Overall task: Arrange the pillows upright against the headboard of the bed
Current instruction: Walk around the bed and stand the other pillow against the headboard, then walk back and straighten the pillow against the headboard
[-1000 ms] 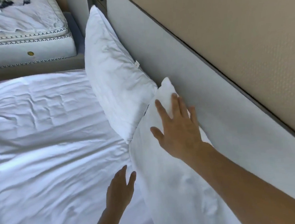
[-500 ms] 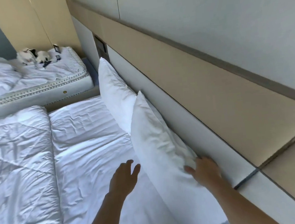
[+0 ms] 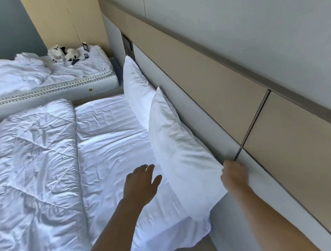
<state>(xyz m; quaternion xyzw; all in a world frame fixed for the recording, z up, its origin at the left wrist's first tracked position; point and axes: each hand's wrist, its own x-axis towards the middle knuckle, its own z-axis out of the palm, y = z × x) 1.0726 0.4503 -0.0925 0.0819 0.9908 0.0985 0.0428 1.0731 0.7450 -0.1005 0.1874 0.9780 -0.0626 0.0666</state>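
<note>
The right hand (image 3: 233,172) is curled around the near top corner of the plump white near pillow (image 3: 179,150), fingers wrapped behind the fabric between pillow and pale grey upholstered headboard panel (image 3: 198,120); how firmly they pinch cannot be told, since the fingertips are hidden. The left hand (image 3: 140,184) hangs spread and empty over the white fitted sheet (image 3: 110,142), just left of the pillow's face, touching nothing.

That near pillow stands on edge, leaning back on the headboard, its far end overlapping a second white pillow (image 3: 136,87) that stands upright farther along the same panel.

The near pillow's lower near corner sits close to the mattress edge. If the right hand lets go abruptly or tugs toward the viewer, the soft filling would probably slump and the pillow might slide forward onto the sheet or tip off the near side. Pushing it farther along could also nudge the far pillow askew. The crumpled white quilted duvet (image 3: 29,157), lying to the left, is well clear.
</note>
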